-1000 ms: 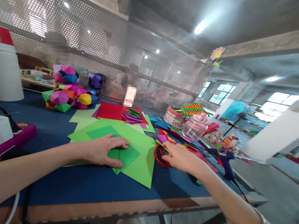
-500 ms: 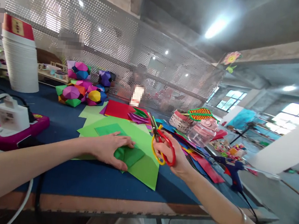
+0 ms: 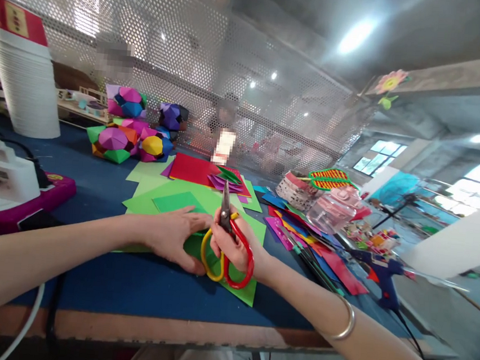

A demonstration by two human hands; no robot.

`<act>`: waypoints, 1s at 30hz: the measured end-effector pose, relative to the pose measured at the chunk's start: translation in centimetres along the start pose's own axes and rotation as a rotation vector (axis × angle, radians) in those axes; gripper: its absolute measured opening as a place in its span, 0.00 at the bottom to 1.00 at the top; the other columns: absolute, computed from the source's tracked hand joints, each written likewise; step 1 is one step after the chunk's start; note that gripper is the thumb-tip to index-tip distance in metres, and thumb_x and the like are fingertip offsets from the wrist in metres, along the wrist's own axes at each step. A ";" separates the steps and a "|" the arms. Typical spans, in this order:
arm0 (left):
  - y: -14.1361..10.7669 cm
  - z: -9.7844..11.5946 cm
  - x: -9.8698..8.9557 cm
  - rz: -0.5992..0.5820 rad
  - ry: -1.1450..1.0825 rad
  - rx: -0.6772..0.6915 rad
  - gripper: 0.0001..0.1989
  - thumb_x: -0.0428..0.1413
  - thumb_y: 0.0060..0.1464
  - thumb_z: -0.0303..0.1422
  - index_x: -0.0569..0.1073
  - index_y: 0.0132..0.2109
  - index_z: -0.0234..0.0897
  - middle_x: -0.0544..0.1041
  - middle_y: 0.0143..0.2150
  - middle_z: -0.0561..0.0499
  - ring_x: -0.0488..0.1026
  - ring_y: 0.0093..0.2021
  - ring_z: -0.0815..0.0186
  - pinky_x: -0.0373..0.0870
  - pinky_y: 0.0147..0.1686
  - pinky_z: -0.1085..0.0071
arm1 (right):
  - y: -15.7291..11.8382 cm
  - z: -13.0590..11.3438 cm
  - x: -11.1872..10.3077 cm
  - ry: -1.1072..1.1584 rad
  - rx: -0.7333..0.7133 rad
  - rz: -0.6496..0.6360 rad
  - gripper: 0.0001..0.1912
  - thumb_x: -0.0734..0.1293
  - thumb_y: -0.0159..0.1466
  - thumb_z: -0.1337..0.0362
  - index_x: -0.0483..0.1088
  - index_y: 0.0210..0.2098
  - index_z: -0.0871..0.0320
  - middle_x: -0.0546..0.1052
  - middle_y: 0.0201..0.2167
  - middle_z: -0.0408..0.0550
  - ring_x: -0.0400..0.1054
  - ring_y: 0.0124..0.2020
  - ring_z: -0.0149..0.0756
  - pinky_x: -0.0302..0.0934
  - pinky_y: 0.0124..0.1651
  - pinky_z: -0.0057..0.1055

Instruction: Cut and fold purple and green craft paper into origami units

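Observation:
My right hand (image 3: 240, 242) is closed round a pair of scissors (image 3: 224, 215) with one yellow and one red handle. The blades point up and away from me and look closed. My left hand (image 3: 175, 236) rests over darker green paper (image 3: 193, 249), thumb and fingers spread apart. Part of that paper is hidden under my hands. Beneath it lies a larger light green sheet (image 3: 248, 291), and another darker green sheet (image 3: 174, 201) shows just past my left fingers. The scissors hang over the paper beside my left fingertips.
Behind the green sheets lie red paper (image 3: 194, 170) and small purple folded pieces (image 3: 225, 184). Folded paper balls (image 3: 114, 141), stacked white cups (image 3: 24, 80) and a magenta power strip (image 3: 12, 209) stand left. Right are coloured strips (image 3: 326, 256), a pink bottle (image 3: 332, 211) and a glue gun (image 3: 386, 273).
My right hand has brought the scissors left and down, close to my left hand. My left hand has stayed on the green paper. The view has shifted slightly.

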State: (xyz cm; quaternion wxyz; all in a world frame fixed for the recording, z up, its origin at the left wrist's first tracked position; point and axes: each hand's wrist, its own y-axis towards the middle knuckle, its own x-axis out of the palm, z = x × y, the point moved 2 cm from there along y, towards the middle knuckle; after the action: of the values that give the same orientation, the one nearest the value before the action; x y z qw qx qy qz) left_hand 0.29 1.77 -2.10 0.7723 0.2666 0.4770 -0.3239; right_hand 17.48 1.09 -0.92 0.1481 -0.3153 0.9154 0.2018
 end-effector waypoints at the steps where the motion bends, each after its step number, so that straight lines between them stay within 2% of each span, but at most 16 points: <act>1: 0.1 0.0 0.0 -0.010 0.016 -0.008 0.39 0.61 0.49 0.55 0.64 0.63 0.42 0.68 0.66 0.46 0.58 0.69 0.48 0.40 0.70 0.49 | 0.1 -0.1 -0.1 -0.023 0.007 -0.009 0.08 0.62 0.68 0.61 0.55 0.41 0.52 0.65 0.18 0.32 0.61 0.18 0.30 0.54 0.22 0.26; 5: 0.2 -0.1 0.1 -0.029 0.042 -0.022 0.43 0.60 0.50 0.56 0.59 0.66 0.39 0.63 0.69 0.41 0.56 0.70 0.47 0.37 0.70 0.46 | 0.5 -0.4 -0.7 -0.111 0.017 -0.053 0.07 0.61 0.67 0.64 0.56 0.41 0.53 0.66 0.19 0.33 0.63 0.19 0.29 0.57 0.22 0.25; 8: 0.1 0.1 0.0 -0.034 0.053 -0.020 0.41 0.60 0.51 0.55 0.62 0.64 0.37 0.65 0.67 0.40 0.60 0.68 0.47 0.36 0.70 0.46 | 0.8 0.0 -1.7 -0.139 0.047 -0.029 0.08 0.62 0.65 0.66 0.56 0.41 0.53 0.65 0.19 0.32 0.62 0.19 0.28 0.57 0.21 0.24; 14: 0.0 0.3 -0.2 -0.037 0.046 -0.028 0.39 0.61 0.52 0.53 0.63 0.64 0.39 0.65 0.67 0.43 0.58 0.69 0.46 0.37 0.70 0.44 | 0.6 2.2 -6.2 -0.328 0.068 0.127 0.09 0.63 0.62 0.66 0.58 0.40 0.53 0.64 0.20 0.33 0.61 0.18 0.29 0.57 0.21 0.27; 17: -0.1 0.2 -0.1 -0.035 0.042 -0.031 0.38 0.61 0.51 0.53 0.64 0.63 0.39 0.64 0.68 0.42 0.58 0.69 0.46 0.37 0.70 0.44 | 0.4 2.3 -7.7 -0.366 0.075 0.169 0.09 0.64 0.61 0.65 0.59 0.39 0.53 0.65 0.21 0.34 0.61 0.18 0.29 0.57 0.21 0.27; 20: -0.1 0.2 -0.1 -0.035 0.054 -0.024 0.39 0.61 0.52 0.54 0.63 0.64 0.41 0.64 0.68 0.43 0.58 0.69 0.46 0.39 0.70 0.45 | 0.2 1.1 -6.9 -0.352 0.065 0.174 0.09 0.64 0.62 0.65 0.59 0.40 0.53 0.67 0.21 0.35 0.62 0.19 0.29 0.58 0.22 0.27; 22: -0.1 0.1 0.0 -0.032 0.071 -0.016 0.38 0.61 0.52 0.54 0.63 0.64 0.41 0.65 0.68 0.44 0.59 0.69 0.46 0.39 0.70 0.47 | 0.1 0.0 -5.1 -0.256 0.047 0.150 0.08 0.63 0.65 0.64 0.58 0.41 0.53 0.67 0.21 0.35 0.62 0.19 0.29 0.57 0.22 0.26; 26: 0.0 -0.2 0.2 -0.028 0.069 -0.017 0.41 0.60 0.51 0.55 0.60 0.65 0.40 0.63 0.69 0.43 0.58 0.69 0.47 0.37 0.71 0.48 | 0.1 -1.0 -1.3 -0.033 0.004 0.004 0.08 0.63 0.66 0.62 0.56 0.40 0.53 0.66 0.19 0.33 0.61 0.19 0.28 0.56 0.22 0.24; 28: 0.1 -0.3 0.3 -0.031 0.068 -0.018 0.43 0.60 0.51 0.56 0.58 0.67 0.39 0.62 0.70 0.42 0.55 0.70 0.46 0.37 0.71 0.48 | 0.3 -0.7 -0.5 -0.029 -0.003 -0.026 0.08 0.63 0.66 0.62 0.56 0.40 0.53 0.65 0.19 0.33 0.61 0.18 0.28 0.55 0.22 0.24; 30: 0.1 -0.3 0.3 -0.040 0.078 -0.021 0.43 0.59 0.51 0.56 0.59 0.66 0.37 0.62 0.69 0.40 0.56 0.70 0.46 0.37 0.70 0.47 | 0.5 -0.2 -0.8 -0.051 -0.006 -0.024 0.08 0.63 0.65 0.63 0.56 0.40 0.53 0.64 0.19 0.32 0.61 0.18 0.28 0.55 0.22 0.24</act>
State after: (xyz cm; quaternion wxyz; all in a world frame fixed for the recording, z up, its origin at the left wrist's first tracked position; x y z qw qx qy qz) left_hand 0.33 1.96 -2.50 0.7492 0.2614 0.5153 -0.3238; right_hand 17.73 1.78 -0.27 0.1726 -0.3214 0.9069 0.2108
